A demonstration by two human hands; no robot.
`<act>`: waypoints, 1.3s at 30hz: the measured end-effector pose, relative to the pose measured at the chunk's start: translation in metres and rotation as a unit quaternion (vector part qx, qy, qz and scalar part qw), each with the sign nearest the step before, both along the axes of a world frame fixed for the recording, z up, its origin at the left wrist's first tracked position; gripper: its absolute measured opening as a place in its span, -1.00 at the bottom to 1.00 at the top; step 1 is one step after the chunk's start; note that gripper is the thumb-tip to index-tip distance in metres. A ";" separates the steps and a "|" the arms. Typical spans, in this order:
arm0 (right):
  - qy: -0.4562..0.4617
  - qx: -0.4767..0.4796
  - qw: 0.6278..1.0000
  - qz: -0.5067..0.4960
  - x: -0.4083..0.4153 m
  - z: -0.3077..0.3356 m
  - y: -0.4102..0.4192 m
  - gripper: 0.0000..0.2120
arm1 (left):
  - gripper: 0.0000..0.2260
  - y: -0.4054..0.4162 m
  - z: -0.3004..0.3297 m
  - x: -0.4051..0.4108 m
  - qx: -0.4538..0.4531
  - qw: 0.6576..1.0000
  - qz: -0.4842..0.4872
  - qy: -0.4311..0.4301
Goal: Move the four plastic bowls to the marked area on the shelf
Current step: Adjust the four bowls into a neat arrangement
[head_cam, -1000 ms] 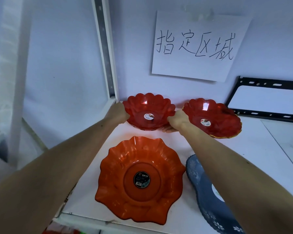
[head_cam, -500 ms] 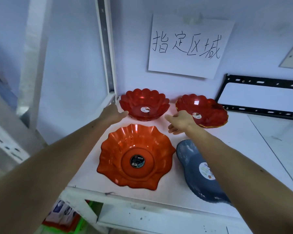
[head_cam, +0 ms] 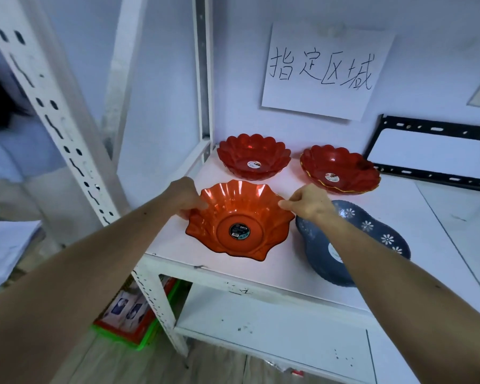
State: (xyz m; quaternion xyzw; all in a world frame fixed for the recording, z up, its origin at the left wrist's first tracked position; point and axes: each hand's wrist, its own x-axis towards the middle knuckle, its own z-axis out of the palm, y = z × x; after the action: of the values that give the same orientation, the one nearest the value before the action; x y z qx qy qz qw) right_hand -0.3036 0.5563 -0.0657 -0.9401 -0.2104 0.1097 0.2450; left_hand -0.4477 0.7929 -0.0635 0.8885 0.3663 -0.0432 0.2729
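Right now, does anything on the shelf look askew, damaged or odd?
Nothing serious. The orange bowl sits tilted as both hands grip its rim, and the blue flowered bowl also looks tilted.

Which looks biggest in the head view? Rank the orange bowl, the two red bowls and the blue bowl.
1. orange wavy-rimmed bowl, though it sits nearest the camera.
2. blue flower-patterned bowl, partly hidden by the right arm, so unsure.
3. red scalloped bowl and gold-rimmed red bowl: too alike to rank.
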 end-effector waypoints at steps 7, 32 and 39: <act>-0.001 0.000 1.000 -0.027 -0.005 0.002 0.002 -0.74 | -0.71 -0.003 0.001 0.002 0.063 0.998 0.000 0.005; -0.019 0.021 0.995 -0.091 0.012 0.016 -0.023 -0.66 | -0.69 -0.013 0.020 0.032 0.103 0.994 -0.025 -0.035; -0.036 -0.002 0.987 -0.154 0.015 0.025 -0.114 -0.84 | -0.58 -0.104 0.032 0.056 0.083 0.973 -0.148 -0.159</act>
State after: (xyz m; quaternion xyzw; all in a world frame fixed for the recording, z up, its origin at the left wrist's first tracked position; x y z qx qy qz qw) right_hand -0.2885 0.4426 -0.0408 -0.9652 -0.0714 0.0374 0.2490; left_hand -0.3921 0.6890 -0.0314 0.9479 0.1850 0.0895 0.2432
